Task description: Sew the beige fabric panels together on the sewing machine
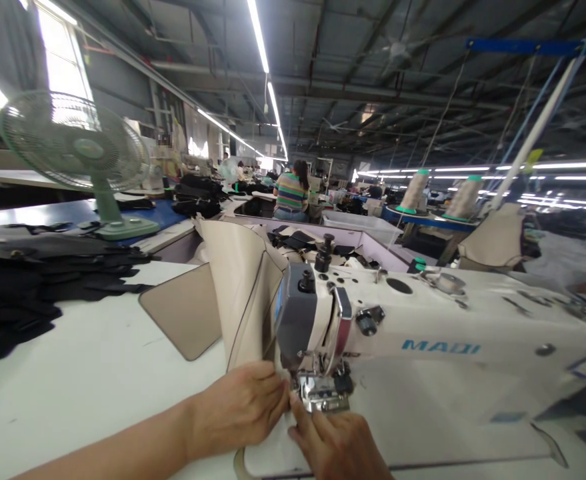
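Note:
A white sewing machine (443,320) stands in front of me, its needle and presser foot area just beyond my fingers. My left hand (245,403) is closed on the lower edge of a beige fabric piece (237,280) with dark seam lines, which rises in a curl left of the machine head. Close to the metal presser area (323,392), my right hand (337,443) has its thumb and fingers drawn together by the fabric edge; what lies between them is hidden. A flat beige panel (185,310) with dark edging rests on the table behind the left hand.
Black fabric pieces (17,287) are piled on the white table (97,380) at left. A green fan (93,153) stands behind them. Thread cones (415,191) rise behind the machine. A bin (373,253) of scraps lies beyond, and a person in a striped top (291,193) sits further back.

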Motion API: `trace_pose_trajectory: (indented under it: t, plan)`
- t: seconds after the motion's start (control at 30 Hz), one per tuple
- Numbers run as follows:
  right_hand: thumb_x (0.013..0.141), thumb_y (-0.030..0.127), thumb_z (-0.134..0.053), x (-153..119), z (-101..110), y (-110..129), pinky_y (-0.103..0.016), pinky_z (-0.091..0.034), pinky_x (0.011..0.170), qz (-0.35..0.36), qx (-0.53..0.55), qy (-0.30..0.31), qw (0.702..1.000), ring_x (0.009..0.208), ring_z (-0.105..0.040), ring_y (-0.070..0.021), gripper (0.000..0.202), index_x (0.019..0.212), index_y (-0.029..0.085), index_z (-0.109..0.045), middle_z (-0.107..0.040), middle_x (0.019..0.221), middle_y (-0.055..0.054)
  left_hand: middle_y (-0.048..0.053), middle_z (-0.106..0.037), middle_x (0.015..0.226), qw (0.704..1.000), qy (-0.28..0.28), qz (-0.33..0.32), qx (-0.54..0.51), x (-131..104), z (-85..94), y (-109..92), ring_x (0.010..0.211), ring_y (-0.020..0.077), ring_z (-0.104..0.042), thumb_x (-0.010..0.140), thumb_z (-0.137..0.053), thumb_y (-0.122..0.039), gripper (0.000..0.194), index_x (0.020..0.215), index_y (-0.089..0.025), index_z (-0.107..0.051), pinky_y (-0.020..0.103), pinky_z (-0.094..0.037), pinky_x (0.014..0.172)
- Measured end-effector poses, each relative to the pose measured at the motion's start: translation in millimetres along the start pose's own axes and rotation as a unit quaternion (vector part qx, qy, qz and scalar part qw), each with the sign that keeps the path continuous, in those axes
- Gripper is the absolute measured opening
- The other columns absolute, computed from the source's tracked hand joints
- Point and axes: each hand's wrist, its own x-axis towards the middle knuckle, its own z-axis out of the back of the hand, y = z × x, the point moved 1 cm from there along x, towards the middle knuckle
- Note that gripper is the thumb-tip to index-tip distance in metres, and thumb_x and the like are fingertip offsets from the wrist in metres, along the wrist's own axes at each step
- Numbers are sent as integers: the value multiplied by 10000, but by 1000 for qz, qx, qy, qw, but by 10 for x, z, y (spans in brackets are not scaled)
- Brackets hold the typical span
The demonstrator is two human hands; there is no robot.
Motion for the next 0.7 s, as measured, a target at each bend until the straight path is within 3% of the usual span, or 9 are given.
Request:
trace_pose_trajectory:
  t: [0.37, 0.7]
  plan:
    - [1046, 224, -263, 43, 46, 0, -324, -289, 401, -18, 8, -8, 1000, 426, -572, -144, 406, 1047, 113, -654, -606, 588, 12, 77, -655, 781, 1000, 6, 10, 10, 8, -31, 17, 700, 188, -553, 911, -545, -91, 134, 857, -89, -667, 343, -391, 685]
    - [1037, 222, -336, 49, 99, 8, -311, -338, 426, -2, 23, 32, 999, 474, -606, -141, 358, 1111, 79, -656, -629, 628, -8, 77, -658, 758, 1000, 18, 2, 3, 23, -13, 53, 710, 187, -554, 908, -525, -70, 167, 825, -97, -668, 337, -385, 680]
